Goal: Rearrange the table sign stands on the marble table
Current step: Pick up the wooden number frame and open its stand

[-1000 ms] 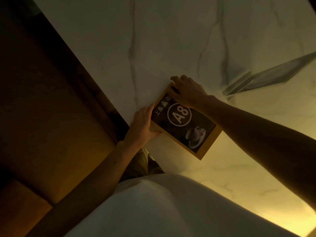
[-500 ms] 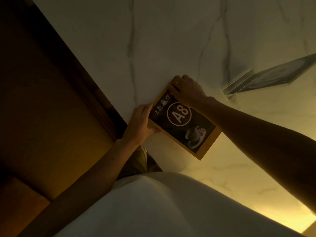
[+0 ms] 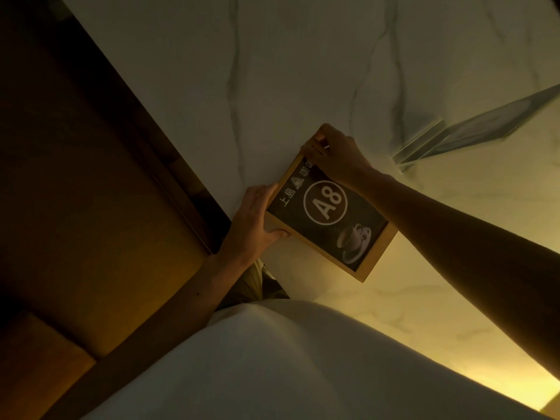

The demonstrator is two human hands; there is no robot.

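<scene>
While my left hand [image 3: 257,221] and right hand [image 3: 336,153] grip opposite corners of the wooden sign [image 3: 330,207] near the marble table [image 3: 303,56] edge, I should turn it slowly, clear of the acrylic stand [image 3: 472,128].

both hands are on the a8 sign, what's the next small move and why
Probably slide the A8 sign further onto the marble table: the left hand and right hand grip its frame, and it sits near the table edge.
</scene>
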